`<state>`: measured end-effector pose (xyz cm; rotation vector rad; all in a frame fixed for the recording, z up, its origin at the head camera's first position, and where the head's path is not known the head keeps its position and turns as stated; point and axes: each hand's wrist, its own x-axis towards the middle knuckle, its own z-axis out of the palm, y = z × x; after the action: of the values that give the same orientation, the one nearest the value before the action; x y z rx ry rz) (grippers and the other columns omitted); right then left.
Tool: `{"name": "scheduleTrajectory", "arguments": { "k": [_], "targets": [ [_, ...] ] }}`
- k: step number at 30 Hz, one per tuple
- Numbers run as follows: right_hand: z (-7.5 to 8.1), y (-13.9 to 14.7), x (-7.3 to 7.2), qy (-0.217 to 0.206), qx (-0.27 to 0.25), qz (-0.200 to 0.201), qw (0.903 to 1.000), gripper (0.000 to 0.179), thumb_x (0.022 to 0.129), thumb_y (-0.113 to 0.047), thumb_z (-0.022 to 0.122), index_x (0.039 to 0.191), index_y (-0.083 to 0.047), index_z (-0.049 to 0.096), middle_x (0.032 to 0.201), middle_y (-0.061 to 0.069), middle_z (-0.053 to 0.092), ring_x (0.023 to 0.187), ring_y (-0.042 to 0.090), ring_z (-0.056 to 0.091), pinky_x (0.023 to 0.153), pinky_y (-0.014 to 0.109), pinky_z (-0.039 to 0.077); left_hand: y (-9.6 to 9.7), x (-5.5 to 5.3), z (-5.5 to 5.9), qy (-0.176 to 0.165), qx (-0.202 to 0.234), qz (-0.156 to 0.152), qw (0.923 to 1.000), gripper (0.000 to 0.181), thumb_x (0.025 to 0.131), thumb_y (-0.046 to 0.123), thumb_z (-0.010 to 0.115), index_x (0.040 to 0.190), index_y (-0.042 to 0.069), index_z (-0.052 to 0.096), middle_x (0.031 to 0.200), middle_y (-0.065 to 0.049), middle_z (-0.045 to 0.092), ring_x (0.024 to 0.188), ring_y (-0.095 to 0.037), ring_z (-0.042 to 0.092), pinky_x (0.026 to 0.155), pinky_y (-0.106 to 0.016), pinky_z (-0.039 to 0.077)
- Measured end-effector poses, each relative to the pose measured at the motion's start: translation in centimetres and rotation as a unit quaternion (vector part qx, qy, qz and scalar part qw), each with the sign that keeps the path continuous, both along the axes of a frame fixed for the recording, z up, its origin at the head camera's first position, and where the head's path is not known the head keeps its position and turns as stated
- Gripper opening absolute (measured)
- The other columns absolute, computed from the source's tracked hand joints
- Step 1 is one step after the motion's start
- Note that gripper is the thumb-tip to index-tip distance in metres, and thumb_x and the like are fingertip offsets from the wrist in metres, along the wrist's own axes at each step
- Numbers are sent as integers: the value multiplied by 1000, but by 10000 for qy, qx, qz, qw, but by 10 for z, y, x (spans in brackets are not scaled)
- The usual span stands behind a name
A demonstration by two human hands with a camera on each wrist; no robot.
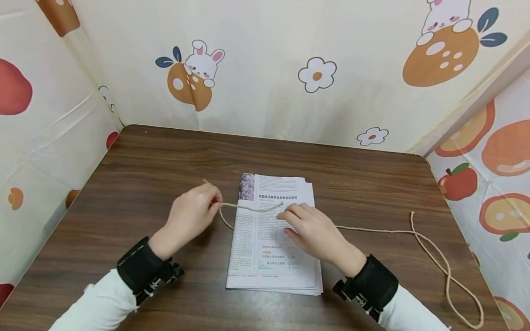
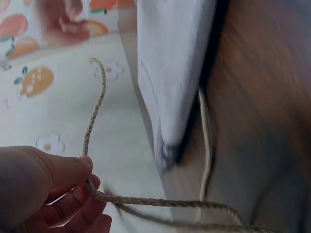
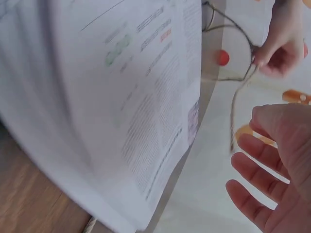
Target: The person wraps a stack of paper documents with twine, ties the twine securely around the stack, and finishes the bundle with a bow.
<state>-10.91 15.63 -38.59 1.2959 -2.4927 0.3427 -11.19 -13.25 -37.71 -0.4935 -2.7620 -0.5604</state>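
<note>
A folded stack of newspapers (image 1: 272, 246) lies on the table with a beige cord (image 1: 371, 230) running beneath it. My left hand (image 1: 192, 209) is at the stack's left side and pinches the cord between thumb and fingers, as the left wrist view also shows. From this pinch a loose cord end (image 2: 99, 97) sticks out over the newspapers towards my right hand (image 1: 313, 233). That hand hovers above the right part of the stack, its fingers (image 3: 260, 150) loosely bent, holding nothing. A small gap separates its fingertips from the cord end.
On the right of the brown wooden table (image 1: 172, 305), the rest of the cord (image 1: 448, 275) lies in a loose bend. A printed curtain (image 1: 260, 85) hangs behind the far edge, with similar cloth at both sides. Each wrist wears a black strap with a camera.
</note>
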Motion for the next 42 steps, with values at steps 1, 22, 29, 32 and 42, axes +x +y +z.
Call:
{"name": "scheduleTrajectory", "arguments": {
  "k": [1, 22, 29, 32, 42],
  "targets": [
    [1, -3, 0, -5, -31, 36, 10000, 29, 79, -14, 70, 106, -11, 61, 97, 1, 59, 87, 18, 57, 73, 30, 47, 5, 1, -2, 14, -12, -63, 10000, 10, 79, 13, 71, 77, 14, 61, 75, 1, 58, 61, -13, 54, 50, -31, 43],
    [-11, -20, -2, -260, 47, -187, 9995, 12, 80, -12, 70, 88, -14, 61, 81, -4, 59, 71, 10, 53, 63, 25, 45, 67, 13, -12, 73, -22, -852, 9963, 13, 80, 14, 68, 74, 19, 58, 72, 8, 54, 61, -6, 48, 51, -23, 39],
    [-8, -5, -9, -138, -15, -443, 9989, 12, 80, -7, 67, 83, -14, 58, 76, -5, 58, 66, 10, 53, 58, 24, 44, 62, 15, -8, 175, -130, -771, 9968, 13, 80, 17, 69, 76, 18, 57, 76, 6, 57, 66, -10, 55, 52, -27, 43],
    [-6, 6, -14, 1, -120, -584, 9982, 13, 79, -6, 68, 82, -13, 58, 75, -4, 58, 65, 12, 53, 57, 25, 44, 55, 15, -6, 191, -130, -685, 9974, 12, 80, 15, 69, 76, 18, 58, 77, 5, 57, 65, -10, 53, 52, -27, 42],
    [1, 64, -31, 132, -200, -1268, 9916, 9, 81, -6, 65, 87, -11, 59, 78, 0, 57, 68, 15, 54, 57, 31, 45, 24, 15, -14, 53, -47, -307, 9995, 8, 80, 15, 69, 77, 16, 62, 73, 5, 55, 59, -9, 48, 50, -25, 39]
  ]
}}
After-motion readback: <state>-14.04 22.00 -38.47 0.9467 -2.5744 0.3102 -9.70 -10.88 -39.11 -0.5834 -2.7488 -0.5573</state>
